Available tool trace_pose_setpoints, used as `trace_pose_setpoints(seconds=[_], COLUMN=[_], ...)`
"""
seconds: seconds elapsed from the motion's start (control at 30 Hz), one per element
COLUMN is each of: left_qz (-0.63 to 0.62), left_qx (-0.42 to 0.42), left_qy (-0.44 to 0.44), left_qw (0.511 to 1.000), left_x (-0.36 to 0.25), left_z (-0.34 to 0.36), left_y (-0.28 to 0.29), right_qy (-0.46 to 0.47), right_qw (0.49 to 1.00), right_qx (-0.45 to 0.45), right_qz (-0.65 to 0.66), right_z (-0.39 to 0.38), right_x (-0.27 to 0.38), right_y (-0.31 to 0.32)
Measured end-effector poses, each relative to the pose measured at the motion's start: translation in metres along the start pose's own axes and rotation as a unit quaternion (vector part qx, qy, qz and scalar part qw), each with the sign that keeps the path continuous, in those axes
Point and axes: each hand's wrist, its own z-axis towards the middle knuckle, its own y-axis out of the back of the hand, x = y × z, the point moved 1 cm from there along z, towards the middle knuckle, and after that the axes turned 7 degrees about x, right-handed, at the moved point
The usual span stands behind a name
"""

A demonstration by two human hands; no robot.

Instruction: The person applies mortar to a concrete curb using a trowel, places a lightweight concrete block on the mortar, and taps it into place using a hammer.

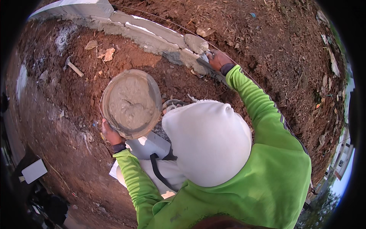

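My left hand [111,132] is closed on the near left side of a round bucket [155,88], which is tilted and holds wet grey mortar [129,98]. My right hand [218,60] reaches ahead to a low course of blocks [160,33] topped with grey mortar. It is closed around what looks like a trowel [196,43], its blade coated with mortar and lying on top of the course. The trowel's handle is mostly hidden by the fingers. A thin string line [167,20] runs along the course, close to my right wrist.
A hammer [74,68] lies on the reddish soil left of the bucket. A pale block [149,147] is below the bucket. Another white block [76,8] sits on the course at far left. A large white cloth-covered shape [207,143] fills the middle, beside a partly hidden foot [173,103].
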Motion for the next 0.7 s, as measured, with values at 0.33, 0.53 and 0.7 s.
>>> trace_pose_setpoints(seconds=[0.33,0.53,0.7], left_qz=[0.086,0.096,-0.002], left_qx=[0.008,0.014,0.002], left_qy=[-0.03,-0.021,0.009], left_qw=[0.996,0.995,1.0], left_x=[0.004,0.005,-0.008], left_z=[-0.001,0.005,-0.006], left_y=[0.004,0.004,-0.004], right_qy=[0.002,-0.055,-0.038], right_qw=[0.998,0.994,0.998], right_qx=[0.048,0.087,0.05], right_qz=[-0.035,-0.043,-0.008], right_z=[-0.038,-0.071,-0.086], right_x=[-0.111,-0.155,-0.156], right_y=[-0.023,-0.018,-0.018])
